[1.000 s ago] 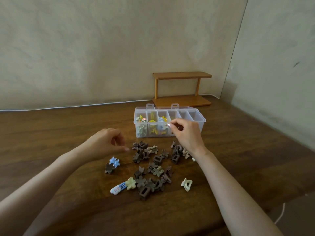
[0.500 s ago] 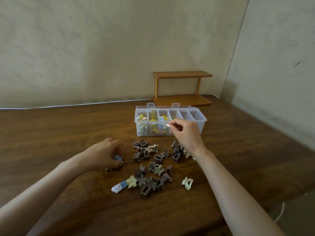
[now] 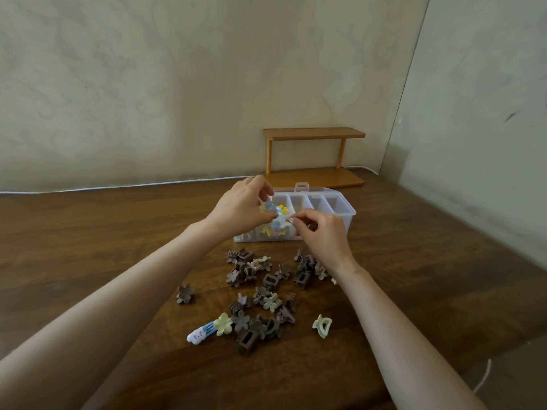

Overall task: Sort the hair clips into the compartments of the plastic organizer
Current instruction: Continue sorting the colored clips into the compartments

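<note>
A clear plastic organizer (image 3: 340, 204) with several compartments stands on the wooden table; coloured clips fill its left compartments and the right ones look bare. My left hand (image 3: 241, 207) hovers over the left compartments and pinches a small blue flower clip (image 3: 270, 206). My right hand (image 3: 321, 236) is at the organizer's front wall, fingertips pinching a small pale clip (image 3: 288, 218) just beside the left hand. A pile of brown and cream flower clips (image 3: 260, 294) lies in front of the organizer.
A lone brown flower clip (image 3: 185, 293) lies left of the pile. A white-and-blue bunny clip (image 3: 201, 334) and a cream claw clip (image 3: 322, 325) sit near the front. A small wooden shelf (image 3: 313, 156) stands behind the organizer. A white cable (image 3: 118, 186) runs along the wall.
My left hand picked the blue flower clip off the table and carried it up over the organizer's left compartments. My right hand stayed at the organizer's front wall.
</note>
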Motion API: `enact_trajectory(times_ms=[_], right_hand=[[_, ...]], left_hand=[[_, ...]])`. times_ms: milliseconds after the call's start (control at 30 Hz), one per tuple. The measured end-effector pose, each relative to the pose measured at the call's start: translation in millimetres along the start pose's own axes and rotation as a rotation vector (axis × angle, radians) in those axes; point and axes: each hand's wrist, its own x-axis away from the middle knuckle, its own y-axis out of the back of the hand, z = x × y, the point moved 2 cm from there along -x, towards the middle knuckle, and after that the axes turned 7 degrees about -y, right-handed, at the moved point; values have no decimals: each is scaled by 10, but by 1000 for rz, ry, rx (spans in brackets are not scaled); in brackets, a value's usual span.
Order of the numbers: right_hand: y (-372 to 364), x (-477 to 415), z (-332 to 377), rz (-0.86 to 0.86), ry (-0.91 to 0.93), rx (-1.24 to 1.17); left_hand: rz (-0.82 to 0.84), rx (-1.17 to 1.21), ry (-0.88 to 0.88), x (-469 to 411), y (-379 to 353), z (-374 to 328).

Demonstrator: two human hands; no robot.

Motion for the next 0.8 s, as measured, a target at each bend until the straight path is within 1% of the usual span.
enact_trajectory(times_ms=[133, 200, 300, 400, 500, 633, 800], right_hand=[[20, -24, -37, -36, -13, -17], [21, -30, -46, -34, -6, -10], [20, -31, -52, -29, 5, -5], [26, -38, -59, -39, 8, -13], [29, -42, -59, -41, 11, -12], [31, -30, -53, -40, 8, -12], [30, -19, -36, -33, 8, -11]], left_hand=[[22, -47, 45, -349, -212, 84], [63, -59, 74, -453, -292, 143], [149, -9, 116, -512, -376, 213], [134, 63, 131, -501, -408, 272], [134, 35, 86, -470, -406, 297], [235, 49, 16, -420, -381, 275], [306, -110, -60, -344, -357, 221]])
